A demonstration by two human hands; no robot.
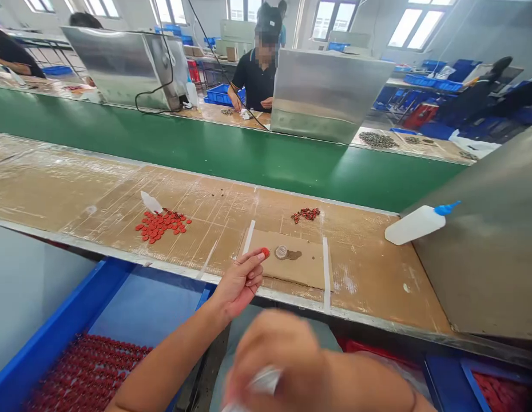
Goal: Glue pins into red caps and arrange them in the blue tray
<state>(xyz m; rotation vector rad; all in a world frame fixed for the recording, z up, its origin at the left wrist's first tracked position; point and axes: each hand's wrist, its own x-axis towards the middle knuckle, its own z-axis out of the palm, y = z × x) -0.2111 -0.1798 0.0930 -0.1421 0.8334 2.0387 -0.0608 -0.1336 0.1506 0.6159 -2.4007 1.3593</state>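
My left hand (pixel 242 283) pinches a small red disc (pixel 265 252) between thumb and finger, just left of a small clear round container (pixel 281 252) on a taped cardboard sheet (pixel 292 272). My right hand (pixel 277 357), blurred by motion, is curled around a whitish object (pixel 266 380) near the bottom of the view; its shape is unclear. Many red discs (pixel 157 228) lie in a pile on the bench at the left. A smaller heap of dark red pieces (pixel 306 214) sits behind the cardboard.
A white bottle with a blue nozzle (pixel 414 225) leans by a metal panel (pixel 493 229) at right. A green belt (pixel 197 149) runs behind the bench. A blue tray (pixel 83 297) with red pieces is lower left. A person (pixel 259 74) works opposite.
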